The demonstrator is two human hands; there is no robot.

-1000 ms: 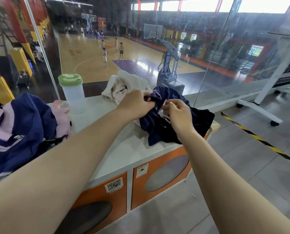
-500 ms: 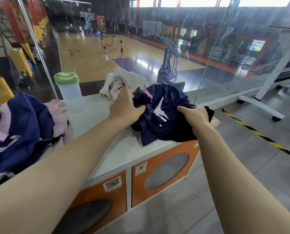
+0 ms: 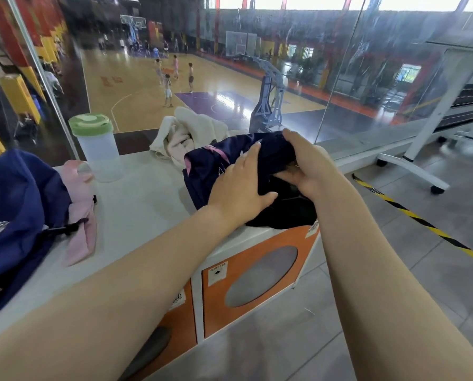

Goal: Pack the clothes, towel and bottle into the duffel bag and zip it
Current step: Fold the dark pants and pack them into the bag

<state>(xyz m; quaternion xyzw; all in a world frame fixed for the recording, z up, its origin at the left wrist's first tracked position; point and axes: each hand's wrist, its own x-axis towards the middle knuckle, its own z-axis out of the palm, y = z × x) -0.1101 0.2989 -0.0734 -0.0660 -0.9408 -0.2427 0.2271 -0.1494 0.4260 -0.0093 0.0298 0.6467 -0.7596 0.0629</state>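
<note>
The 2 hands are working on the dark blue shirt [image 3: 218, 166], which sits on the white counter top [image 3: 136, 204] at its right end, above the orange doors [image 3: 257, 259]. The left hand [image 3: 240, 188] lies flat on the shirt with its fingers straight, pressing it down. The right hand [image 3: 306, 163] has its fingers curled over the far edge of the shirt and is gripping a fold of it. This looks like folding the shirt small. To do it well, the left hand should hold the cloth still while the right hand brings the fold over neatly, so no loose bits hang off the counter edge. The duffel bag [image 3: 18, 204], blue and pink, is well to the left of the shirt on the same counter. The bottle [image 3: 97, 147] with a green lid stands behind the bag, left of the shirt. The towel [image 3: 185, 133] lies in a heap just behind the shirt, touching it. All 3 things are not yet in the bag.
</note>
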